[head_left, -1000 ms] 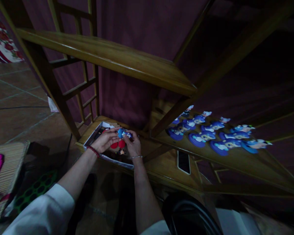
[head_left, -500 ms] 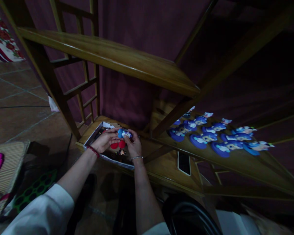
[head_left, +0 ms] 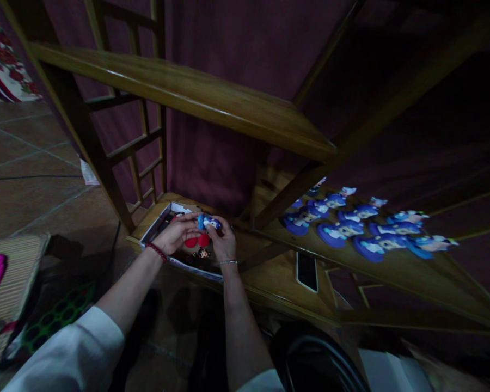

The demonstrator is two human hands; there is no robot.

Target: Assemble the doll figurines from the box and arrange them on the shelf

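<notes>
Between my two hands is a small blue and white figurine point(head_left: 208, 221), lying sideways above a shallow box point(head_left: 183, 208). My right hand point(head_left: 224, 239) grips its right end, thumb in front. The fingers of my left hand point(head_left: 175, 234) close on its blue base at the left. Inside the box, below the hands, lie red round pieces point(head_left: 203, 240) and a small dark-haired figurine point(head_left: 204, 252). My left hand and wrist cover part of the box's contents.
Several blue and white figurines point(head_left: 343, 231) stand in rows on a wooden shelf point(head_left: 441, 277) at the right. A phone point(head_left: 306, 271) lies on the lower board. A wooden beam point(head_left: 188, 100) crosses above my hands. A black rounded seat point(head_left: 318, 354) is close by at the bottom.
The figurine has turned very slightly in my fingers. Both hands stay in nearly the same place over the box.
</notes>
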